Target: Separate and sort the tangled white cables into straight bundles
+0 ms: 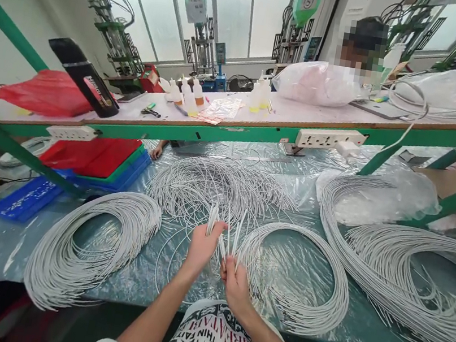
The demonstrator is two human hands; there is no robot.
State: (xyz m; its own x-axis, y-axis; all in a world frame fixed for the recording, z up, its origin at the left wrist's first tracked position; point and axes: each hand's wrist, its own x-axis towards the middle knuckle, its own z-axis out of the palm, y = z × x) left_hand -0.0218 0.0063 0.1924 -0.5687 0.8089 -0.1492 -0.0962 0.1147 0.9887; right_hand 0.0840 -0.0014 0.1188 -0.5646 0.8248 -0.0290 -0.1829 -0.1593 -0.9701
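Observation:
My left hand (204, 243) is closed round a bunch of thin white cables (213, 214), whose ends stick up above the fist. Close beside it and a little lower, my right hand (236, 282) pinches a few white cables (237, 234) that point upward. Just beyond both hands lies a loose, tangled heap of white cables (208, 185). A round coil of the same cable (338, 290) rests to the right of my right hand, and a thicker coil (43, 258) lies to the left. Where the held cables run below my fingers is partly hidden.
Plastic sheeting covers the table (131, 271). More cable bundles (447, 249) lie at right. Red and blue trays (129, 170) stand at back left. A green-edged shelf (216, 135) crosses above, carrying bottles and a power strip (329, 139). Another person's hand (157, 151) shows behind the trays.

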